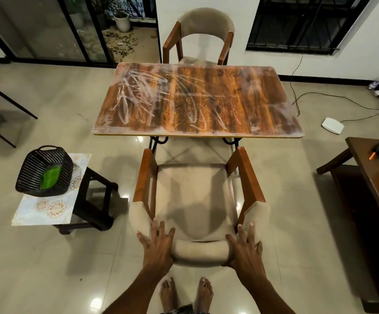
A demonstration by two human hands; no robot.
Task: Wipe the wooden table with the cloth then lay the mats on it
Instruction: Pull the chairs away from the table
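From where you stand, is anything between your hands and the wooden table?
Yes. The near chair stands between the person and the wooden table, its seat facing the table's near edge. The left hand and the right hand both rest on its padded backrest. The tabletop carries only white smears.

Both hands rest on the padded back of the near chair: the left hand and right hand lie with fingers spread over its top. Beyond it the tabletop is smeared with white streaks. To the left, a black basket holding a green cloth sits on patterned mats atop a stool.
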